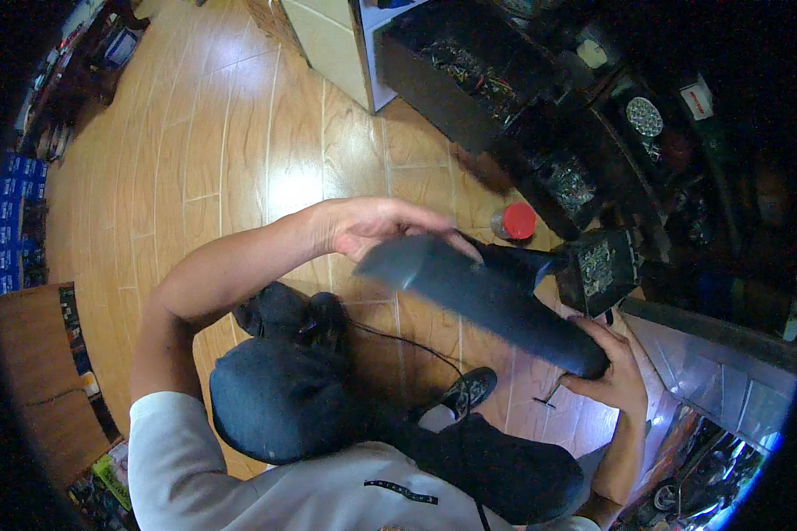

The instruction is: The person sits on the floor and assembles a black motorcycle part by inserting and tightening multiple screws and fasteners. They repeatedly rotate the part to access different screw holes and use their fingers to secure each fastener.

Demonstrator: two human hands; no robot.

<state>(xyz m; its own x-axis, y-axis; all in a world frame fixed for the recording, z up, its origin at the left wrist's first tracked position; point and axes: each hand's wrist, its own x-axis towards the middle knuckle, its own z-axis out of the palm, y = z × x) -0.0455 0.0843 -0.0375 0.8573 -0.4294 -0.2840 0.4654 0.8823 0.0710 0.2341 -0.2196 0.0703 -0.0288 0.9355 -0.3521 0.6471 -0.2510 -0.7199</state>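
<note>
A long, curved black plastic piece [496, 305], shaped like a motorcycle mudguard, is held up in front of me between both hands. It slants from upper left to lower right, and its left end is smeared by motion. My left hand [376, 228] grips the far edge near that end, its fingers reaching over and partly hidden behind the piece. Around the lower right end, my right hand [613, 367] is closed, with fingers on the far side and the thumb below. Just under the right hand, a T-shaped metal tool [547, 398] shows against the floor.
A jar with a red lid [518, 221] stands on the tiled floor [177, 168] beyond the piece. Dark trays of small metal parts [478, 80] and a bin of hardware [600, 265] line the right. Blue boxes [16, 221] are stacked at left. A dark cable [407, 341] crosses the floor.
</note>
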